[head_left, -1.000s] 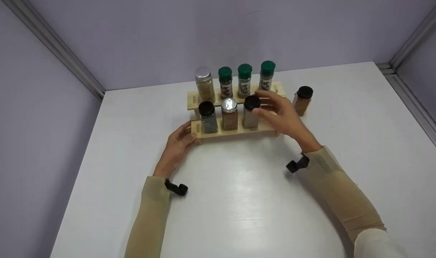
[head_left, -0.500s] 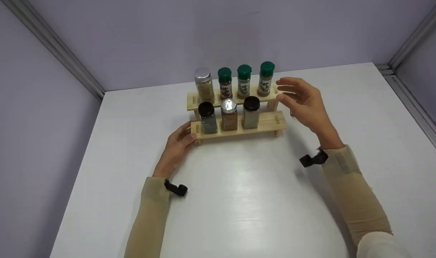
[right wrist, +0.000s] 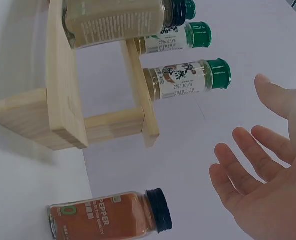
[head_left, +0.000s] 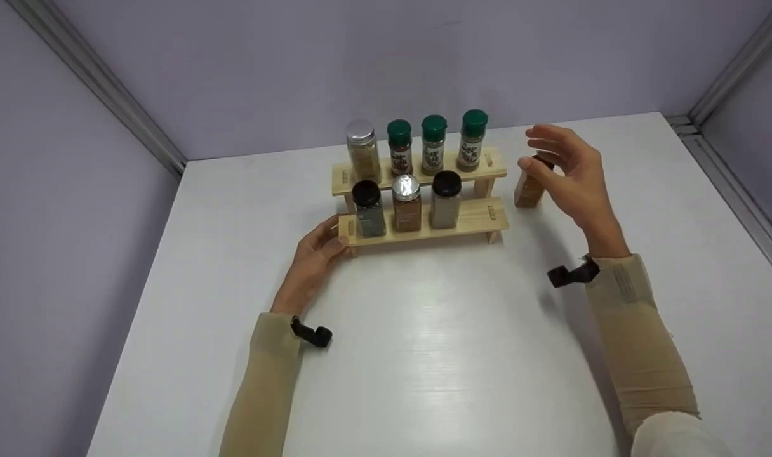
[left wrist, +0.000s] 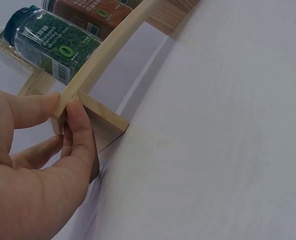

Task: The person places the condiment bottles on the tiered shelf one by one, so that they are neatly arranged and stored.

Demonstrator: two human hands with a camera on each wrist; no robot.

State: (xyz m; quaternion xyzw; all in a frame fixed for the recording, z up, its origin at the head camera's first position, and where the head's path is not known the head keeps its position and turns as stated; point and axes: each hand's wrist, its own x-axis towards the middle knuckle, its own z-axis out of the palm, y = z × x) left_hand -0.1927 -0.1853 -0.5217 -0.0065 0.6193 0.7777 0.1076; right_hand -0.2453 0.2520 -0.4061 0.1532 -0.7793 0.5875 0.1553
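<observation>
A two-tier wooden spice rack [head_left: 478,217] stands toward the back of the table. My left hand [head_left: 311,257] pinches the left end of its lower shelf between thumb and fingers, as the left wrist view shows. Open and holding nothing, my right hand [head_left: 576,181] hovers at a reddish-brown pepper jar [right wrist: 108,215] with a black lid, which stands on the table right of the rack. In the head view the hand partly covers that jar; in the right wrist view a gap separates them. On the lower shelf are a parsley jar [left wrist: 50,45], a silver-lidded reddish jar [head_left: 407,209] and a black-lidded pale jar [head_left: 446,206].
The upper shelf bears a silver-lidded yellowish jar [head_left: 364,155] and three green-capped shakers, the rightmost shaker [head_left: 471,149] near the shelf's right end. A bare stretch of lower shelf lies right of the pale jar. Behind the white table [head_left: 424,343] rises a wall [head_left: 284,76].
My right hand has let go of the black-lidded pale jar on the lower shelf and moved right to the pepper jar. My left hand stays on the rack.
</observation>
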